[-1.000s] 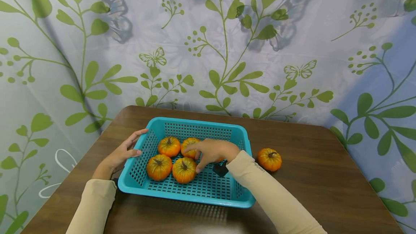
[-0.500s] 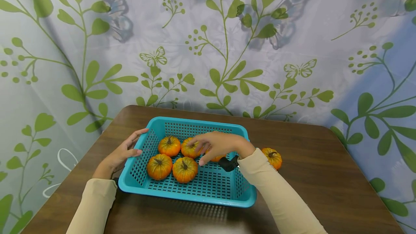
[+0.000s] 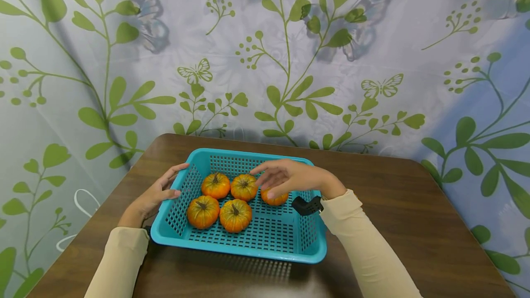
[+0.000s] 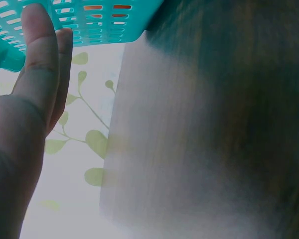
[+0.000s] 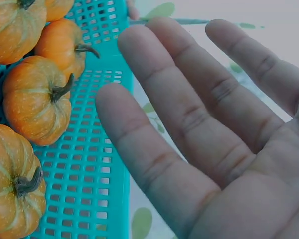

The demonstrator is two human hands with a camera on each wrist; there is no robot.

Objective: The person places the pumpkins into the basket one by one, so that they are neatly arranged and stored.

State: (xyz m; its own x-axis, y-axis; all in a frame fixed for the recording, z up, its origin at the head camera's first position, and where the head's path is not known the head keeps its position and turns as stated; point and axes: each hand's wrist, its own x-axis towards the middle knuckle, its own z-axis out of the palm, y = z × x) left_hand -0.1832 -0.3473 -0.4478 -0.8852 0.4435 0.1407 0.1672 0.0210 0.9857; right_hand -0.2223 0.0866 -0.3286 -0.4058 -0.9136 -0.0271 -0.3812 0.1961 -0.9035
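Observation:
A turquoise plastic basket [image 3: 265, 255] with slotted walls holds several small orange pumpkins [image 3: 203, 213] with brown stems. Against its left end rests my left hand [image 3: 151, 199], thumb over the rim; the left wrist view has its straight fingers [image 4: 40, 64] along the slotted outer wall. My right hand [image 3: 294, 178] hovers over the right half with relaxed, spread fingers and holds nothing. It partly covers the rightmost pumpkin [image 3: 274, 198]. In the right wrist view the fingers [image 5: 159, 89] hang apart from the pumpkins [image 5: 37, 99].
The basket stands on a dark brown wooden table [image 3: 397, 224], which extends to its right. A patterned cloth [image 3: 265, 59] with leaves and butterflies hangs behind. A black wrist device [image 3: 307, 206] sits below the right wrist, over the basket's right end.
My right hand has withdrawn to the right and slightly up from the middle pumpkins. The right forearm now hides the pumpkin seen earlier on the table. My left hand has stayed at the basket.

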